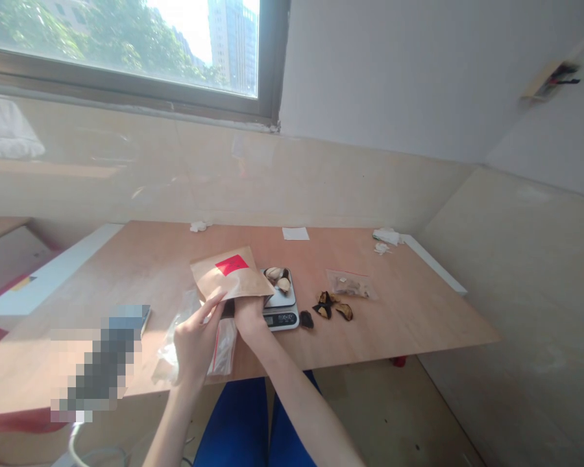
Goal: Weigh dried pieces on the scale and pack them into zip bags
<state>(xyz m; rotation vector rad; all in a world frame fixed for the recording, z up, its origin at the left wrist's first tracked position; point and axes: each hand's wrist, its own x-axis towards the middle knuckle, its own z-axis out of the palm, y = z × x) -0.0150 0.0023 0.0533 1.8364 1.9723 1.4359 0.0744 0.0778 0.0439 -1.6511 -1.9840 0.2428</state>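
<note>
Kraft paper envelope (224,277) held just over the edge of a digital scale (283,316)

Light, soft, easily creased paper, best taken by its edges: the left hand (199,344) pinches the lower edge; the right hand's (250,318) fingers are hidden behind it, so its grip cannot be told.

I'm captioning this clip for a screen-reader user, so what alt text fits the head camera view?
The left hand and right hand hold a kraft paper envelope with a red label, just above a digital scale bearing pale and dark pieces. Dark dried pieces and a small plastic bag lie to the right on a wooden table.
</note>
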